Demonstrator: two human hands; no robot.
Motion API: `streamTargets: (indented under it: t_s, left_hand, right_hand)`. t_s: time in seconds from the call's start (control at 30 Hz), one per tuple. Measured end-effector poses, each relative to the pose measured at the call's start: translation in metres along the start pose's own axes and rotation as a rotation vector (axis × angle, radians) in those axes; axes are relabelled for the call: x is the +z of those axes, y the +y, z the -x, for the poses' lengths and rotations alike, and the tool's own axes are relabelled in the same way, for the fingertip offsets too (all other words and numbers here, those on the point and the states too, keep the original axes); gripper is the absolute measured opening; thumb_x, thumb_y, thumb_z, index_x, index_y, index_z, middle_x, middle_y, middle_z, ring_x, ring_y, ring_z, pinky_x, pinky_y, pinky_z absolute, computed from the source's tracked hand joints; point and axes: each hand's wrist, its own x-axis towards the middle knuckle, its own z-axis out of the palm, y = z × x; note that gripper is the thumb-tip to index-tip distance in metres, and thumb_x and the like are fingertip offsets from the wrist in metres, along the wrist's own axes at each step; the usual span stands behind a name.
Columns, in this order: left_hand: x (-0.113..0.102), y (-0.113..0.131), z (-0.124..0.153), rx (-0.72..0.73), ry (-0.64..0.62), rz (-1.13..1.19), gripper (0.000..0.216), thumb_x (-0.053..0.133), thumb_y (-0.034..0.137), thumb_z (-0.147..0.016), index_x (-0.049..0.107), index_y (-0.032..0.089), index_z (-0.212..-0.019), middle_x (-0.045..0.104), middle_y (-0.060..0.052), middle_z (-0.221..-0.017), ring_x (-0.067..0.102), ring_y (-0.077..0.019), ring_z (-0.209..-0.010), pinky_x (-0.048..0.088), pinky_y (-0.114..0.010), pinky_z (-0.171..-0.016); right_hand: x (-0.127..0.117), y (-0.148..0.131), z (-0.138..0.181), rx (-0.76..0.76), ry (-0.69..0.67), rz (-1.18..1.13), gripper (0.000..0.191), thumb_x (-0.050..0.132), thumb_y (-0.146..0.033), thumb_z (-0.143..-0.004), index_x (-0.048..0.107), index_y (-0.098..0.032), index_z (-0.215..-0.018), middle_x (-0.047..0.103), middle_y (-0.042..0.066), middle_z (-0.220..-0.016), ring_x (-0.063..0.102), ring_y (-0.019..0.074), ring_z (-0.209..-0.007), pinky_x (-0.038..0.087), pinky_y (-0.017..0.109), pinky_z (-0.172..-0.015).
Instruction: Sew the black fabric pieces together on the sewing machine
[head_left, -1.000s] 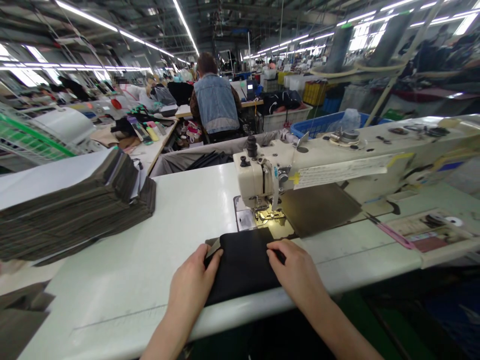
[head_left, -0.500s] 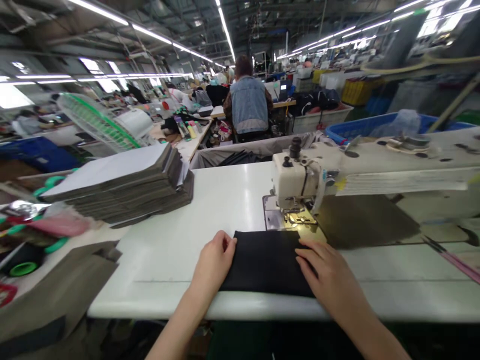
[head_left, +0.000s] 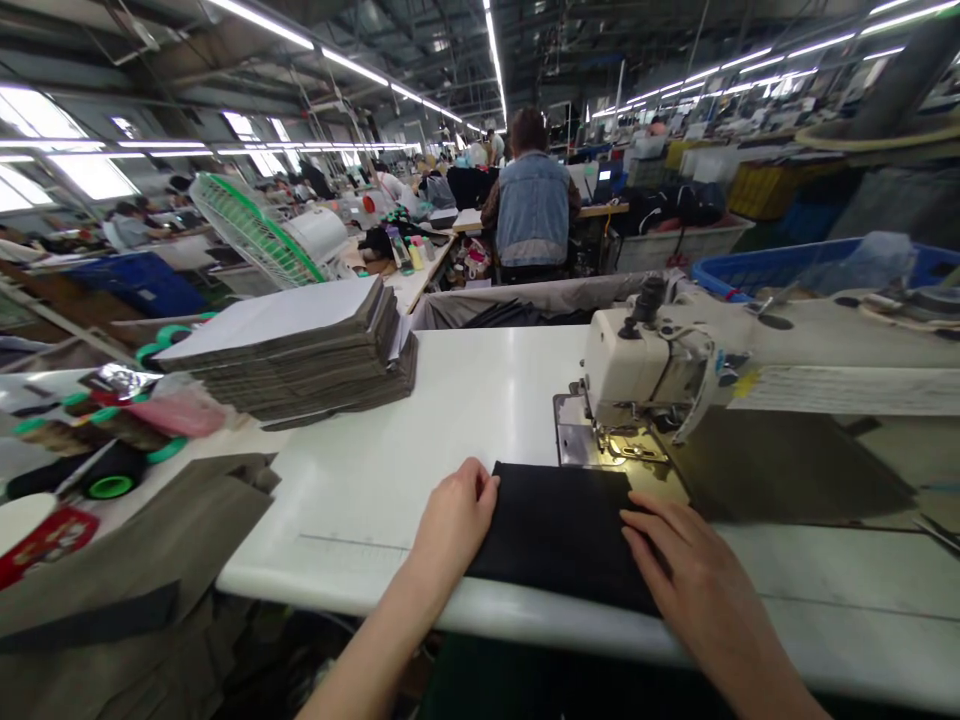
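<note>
A folded black fabric piece (head_left: pixel 561 530) lies flat on the white sewing table (head_left: pixel 465 400), just in front of the needle plate of a cream sewing machine (head_left: pixel 652 365). My left hand (head_left: pixel 454 520) grips the piece's left edge with curled fingers. My right hand (head_left: pixel 694 565) rests flat on its right part, fingers stretched out. A larger dark fabric panel (head_left: pixel 780 465) lies under the machine arm to the right.
A tall stack of grey-brown cut pieces (head_left: pixel 300 355) with white paper on top stands at the left. Loose grey fabric (head_left: pixel 142 560), green-rimmed spools and a fan (head_left: pixel 255 230) lie further left. A person in a denim vest (head_left: pixel 532 205) sits ahead, back turned. Blue bin (head_left: pixel 787 265) at right.
The view has swung left, bringing the fan, spools and grey fabric into sight. Both hands stay on the black piece, which now lies squarer and flatter before the needle.
</note>
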Motion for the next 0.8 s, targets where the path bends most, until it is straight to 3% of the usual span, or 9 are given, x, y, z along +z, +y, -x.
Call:
streamTargets:
  t_s: [0.1,0.2,0.27,0.3,0.4,0.47,0.57,0.7,0.8]
  left_hand:
    - [0.000,-0.003,-0.001,0.095,0.047,-0.079,0.010,0.054,0.020,-0.096,0.063,0.017,-0.098,0.070,-0.009,-0.089,0.068,-0.0255,-0.079,0.049,-0.034,-0.069]
    - [-0.006,-0.007,-0.010,0.574,0.069,-0.170,0.032,0.048,0.007,-0.092,0.064,0.019,-0.117,0.065,-0.013,-0.124,0.062,-0.0277,-0.114,0.052,-0.042,-0.092]
    - [-0.010,-0.003,-0.017,0.895,-0.032,-0.183,0.041,0.044,0.001,-0.090,0.065,0.021,-0.119,0.063,-0.010,-0.131,0.057,-0.0252,-0.125,0.048,-0.041,-0.103]
    - [-0.010,0.002,-0.019,0.960,-0.089,-0.188,0.040,0.044,0.001,-0.090,0.066,0.020,-0.118,0.065,-0.009,-0.129,0.059,-0.0243,-0.122,0.050,-0.039,-0.103]
    - [0.002,0.025,-0.012,0.797,-0.092,-0.236,0.034,0.046,0.009,-0.093,0.065,0.016,-0.121,0.070,-0.012,-0.117,0.067,-0.0259,-0.108,0.056,-0.040,-0.094]
    - [0.017,0.036,0.001,0.673,0.008,-0.257,0.040,0.050,0.018,-0.096,0.057,0.014,-0.135,0.065,-0.016,-0.128,0.062,-0.0314,-0.118,0.053,-0.049,-0.099]
    - [0.036,0.032,0.017,0.693,0.110,-0.262,0.049,0.050,0.030,-0.099,0.046,0.020,-0.147,0.045,-0.013,-0.154,0.038,-0.0360,-0.144,0.036,-0.060,-0.113]
    - [0.039,0.016,0.017,0.685,0.089,-0.227,0.049,0.047,0.029,-0.100,0.045,0.022,-0.148,0.040,-0.011,-0.158,0.032,-0.0336,-0.148,0.031,-0.060,-0.117]
    - [0.034,0.024,0.010,0.738,0.034,-0.140,0.050,0.046,0.023,-0.099,0.043,0.019,-0.149,0.036,-0.013,-0.160,0.028,-0.0317,-0.150,0.029,-0.059,-0.118]
  right_hand:
    - [0.001,0.002,-0.001,-0.008,0.008,-0.021,0.024,0.047,-0.024,-0.100,0.067,-0.018,-0.111,0.067,0.014,-0.121,0.064,0.0285,-0.112,0.054,0.047,-0.095]
    - [0.000,0.003,-0.007,-0.124,-0.065,-0.108,0.040,0.039,-0.006,-0.094,0.064,-0.017,-0.123,0.063,0.012,-0.135,0.057,0.0246,-0.129,0.051,0.043,-0.104]
    - [-0.001,-0.001,-0.015,-0.157,-0.141,-0.144,0.047,0.036,0.001,-0.088,0.067,-0.017,-0.119,0.066,0.010,-0.132,0.060,0.0211,-0.125,0.053,0.039,-0.103]
    - [-0.001,-0.005,-0.020,-0.129,-0.171,-0.143,0.045,0.037,0.001,-0.085,0.069,-0.017,-0.113,0.069,0.010,-0.127,0.063,0.0209,-0.121,0.054,0.038,-0.101]
    - [0.005,-0.025,-0.032,0.057,-0.217,-0.072,0.030,0.045,-0.006,-0.086,0.070,-0.017,-0.098,0.073,0.011,-0.110,0.068,0.0249,-0.105,0.058,0.043,-0.095]
    - [0.011,-0.037,-0.033,0.129,-0.170,0.015,0.025,0.049,-0.011,-0.088,0.068,-0.014,-0.104,0.071,0.015,-0.109,0.067,0.0290,-0.103,0.057,0.050,-0.093]
    - [0.014,-0.038,-0.022,0.117,-0.101,0.042,0.030,0.051,-0.012,-0.089,0.065,-0.012,-0.116,0.067,0.017,-0.121,0.063,0.0300,-0.114,0.054,0.050,-0.099]
    - [0.000,-0.017,-0.002,0.047,-0.105,-0.020,0.027,0.052,-0.018,-0.095,0.065,-0.015,-0.119,0.067,0.015,-0.126,0.062,0.0270,-0.118,0.053,0.047,-0.102]
    - [-0.008,-0.005,-0.003,-0.008,-0.140,-0.042,0.027,0.055,-0.020,-0.095,0.067,-0.016,-0.118,0.069,0.014,-0.125,0.063,0.0279,-0.118,0.054,0.047,-0.102]
